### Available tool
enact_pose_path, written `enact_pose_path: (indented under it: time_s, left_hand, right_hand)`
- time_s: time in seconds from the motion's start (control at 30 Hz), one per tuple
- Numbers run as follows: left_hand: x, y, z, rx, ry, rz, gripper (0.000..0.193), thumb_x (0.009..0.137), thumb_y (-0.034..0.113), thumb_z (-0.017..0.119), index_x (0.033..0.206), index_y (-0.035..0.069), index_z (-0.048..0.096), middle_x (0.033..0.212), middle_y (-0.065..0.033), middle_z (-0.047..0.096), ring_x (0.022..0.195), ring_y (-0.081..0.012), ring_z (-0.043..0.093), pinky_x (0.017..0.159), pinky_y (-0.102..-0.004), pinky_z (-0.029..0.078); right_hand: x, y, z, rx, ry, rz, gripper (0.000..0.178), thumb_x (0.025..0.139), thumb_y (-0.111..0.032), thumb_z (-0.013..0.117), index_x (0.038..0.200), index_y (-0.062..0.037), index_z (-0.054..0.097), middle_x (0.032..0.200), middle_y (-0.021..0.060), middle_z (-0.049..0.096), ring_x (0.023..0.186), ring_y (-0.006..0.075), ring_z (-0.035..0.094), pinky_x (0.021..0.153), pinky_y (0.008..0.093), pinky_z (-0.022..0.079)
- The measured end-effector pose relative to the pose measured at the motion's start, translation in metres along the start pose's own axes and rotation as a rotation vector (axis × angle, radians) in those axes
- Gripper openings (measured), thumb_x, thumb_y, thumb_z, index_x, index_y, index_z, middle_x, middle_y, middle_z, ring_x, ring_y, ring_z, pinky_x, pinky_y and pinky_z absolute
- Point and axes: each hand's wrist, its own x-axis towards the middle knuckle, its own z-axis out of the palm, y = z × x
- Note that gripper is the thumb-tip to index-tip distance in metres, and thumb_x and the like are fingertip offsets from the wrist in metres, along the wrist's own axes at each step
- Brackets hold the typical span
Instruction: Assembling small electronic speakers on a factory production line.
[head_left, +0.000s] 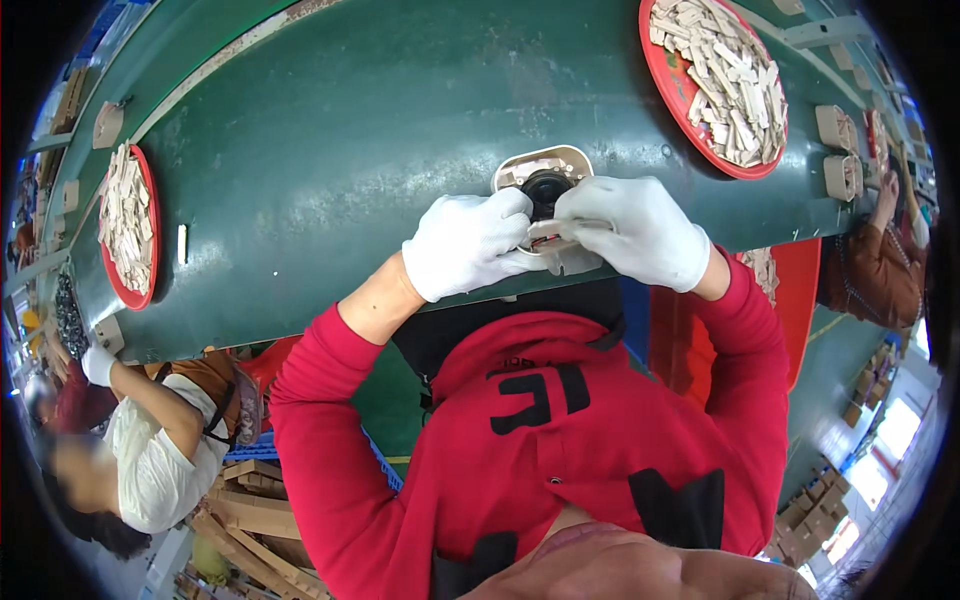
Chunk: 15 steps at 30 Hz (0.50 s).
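Observation:
An open, cream plastic housing (pixel 507 176) with rounded ends sits near the table's front edge. Inside it is a round black part (pixel 546 188). In a white glove, my left hand (pixel 468 244) is closed at the housing's left side, its fingertips curled over the rim. My right hand (pixel 640 232), gloved too, pinches a small off-white plastic strip (pixel 562 228) over the housing's near end. Beneath the strip, a bit of red wire shows. The gloved fingers hide much of the housing's middle and sides.
Red trays heaped with off-white strips stand at the right (pixel 683 110) and at the left (pixel 152 215). A single strip (pixel 182 244) lies beside the left one. Further housings (pixel 842 177) stand at far right. Co-workers sit left (pixel 165 450) and right (pixel 885 270). A red bin (pixel 797 310) is by my right arm.

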Motion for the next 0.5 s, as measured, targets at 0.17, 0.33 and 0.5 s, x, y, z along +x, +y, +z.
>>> enact_pose_path:
  time_s: [0.17,0.33,0.5]
  left_hand:
    - [0.005,-0.003,-0.002,0.04,-0.03,-0.027,0.035,0.072,0.04,0.079,0.074,0.01,0.061,0.09,-0.0033,0.06,0.06,-0.0222,0.061,0.051,-0.0337,0.05]
    - [0.01,-0.009,-0.005,-0.042,0.009,-0.032,0.04,0.073,0.04,0.082,0.07,0.009,0.056,0.083,-0.0066,0.059,0.057,-0.0247,0.061,0.047,-0.0354,0.049]
    - [0.009,-0.001,-0.008,0.027,-0.01,-0.052,0.041,0.074,0.042,0.08,0.073,0.009,0.056,0.084,-0.0075,0.059,0.056,-0.0268,0.061,0.047,-0.0374,0.049]
  right_hand:
    - [0.005,0.007,0.004,-0.04,-0.012,-0.037,0.011,0.082,-0.007,0.068,0.092,-0.0065,0.068,0.089,0.0126,0.061,0.08,0.033,0.063,0.07,0.0399,0.052]
    - [0.011,0.005,0.0,-0.356,-0.022,-0.161,0.013,0.077,-0.009,0.068,0.09,-0.0118,0.064,0.09,0.0128,0.058,0.074,0.0341,0.063,0.062,0.0442,0.051]
    - [0.007,0.001,0.006,-0.444,0.052,-0.225,0.007,0.08,-0.011,0.062,0.086,-0.0081,0.06,0.093,0.0162,0.06,0.069,0.0353,0.064,0.058,0.0449,0.052]
